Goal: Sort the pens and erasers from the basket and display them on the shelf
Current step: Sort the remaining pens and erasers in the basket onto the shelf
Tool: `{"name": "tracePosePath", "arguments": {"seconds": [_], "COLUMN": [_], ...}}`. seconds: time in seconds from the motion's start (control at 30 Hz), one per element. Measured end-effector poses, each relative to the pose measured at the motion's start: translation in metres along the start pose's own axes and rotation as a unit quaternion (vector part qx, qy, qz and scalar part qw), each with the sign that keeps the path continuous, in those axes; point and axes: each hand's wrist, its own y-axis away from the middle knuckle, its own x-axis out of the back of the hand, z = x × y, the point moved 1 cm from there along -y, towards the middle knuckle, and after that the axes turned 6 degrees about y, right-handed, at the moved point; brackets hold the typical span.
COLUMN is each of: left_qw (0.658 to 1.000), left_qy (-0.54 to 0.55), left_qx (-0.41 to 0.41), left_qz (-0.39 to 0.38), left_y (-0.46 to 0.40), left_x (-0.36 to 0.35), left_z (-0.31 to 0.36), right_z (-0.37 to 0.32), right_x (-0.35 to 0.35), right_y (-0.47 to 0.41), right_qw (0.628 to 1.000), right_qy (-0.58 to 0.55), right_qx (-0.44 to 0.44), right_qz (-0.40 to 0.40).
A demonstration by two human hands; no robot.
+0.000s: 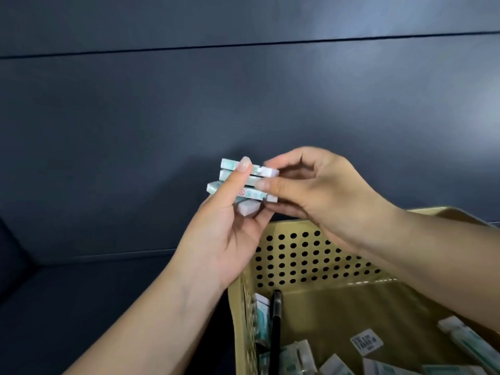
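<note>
Head view: the left hand [230,234] is raised above the basket's [319,255] far wall, pinching a loose stack of erasers [240,182] between thumb and fingers — four or so, in white-and-green sleeves, not squared up. The right hand [322,190] reaches in from the right, its fingertips closed on the right ends of the stack, apparently adding or aligning one. More erasers [335,361] lie in the bottom of the basket, and a black pen [276,328] leans against its left wall.

The risk, as I judge it, is the stack itself: the sleeves look smooth and the pieces are offset, so a push from the right hand could slide one out — most likely the bottom eraser, which sits skewed. The shelf surface is not clearly identifiable here.
</note>
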Motion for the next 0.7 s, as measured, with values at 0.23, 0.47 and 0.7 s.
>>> {"name": "tracePosePath", "arguments": {"seconds": [0.23, 0.47, 0.7], "left_qw": [0.998, 0.990, 0.965], "left_qy": [-0.005, -0.123, -0.258], "left_qx": [-0.018, 0.071, 0.035], "left_qz": [0.052, 0.006, -0.019], "left_y": [0.003, 0.014, 0.018], "left_x": [-0.002, -0.011, -0.011], "left_z": [0.001, -0.006, -0.008], "right_z": [0.003, -0.002, 0.002], "right_x": [0.006, 0.029, 0.072], "right_y": [0.010, 0.014, 0.027], "right_qw": [0.928, 0.781, 0.876], "right_qy": [0.329, 0.547, 0.440], "right_qx": [0.160, 0.303, 0.139], "right_qz": [-0.065, -0.007, -0.139]}}
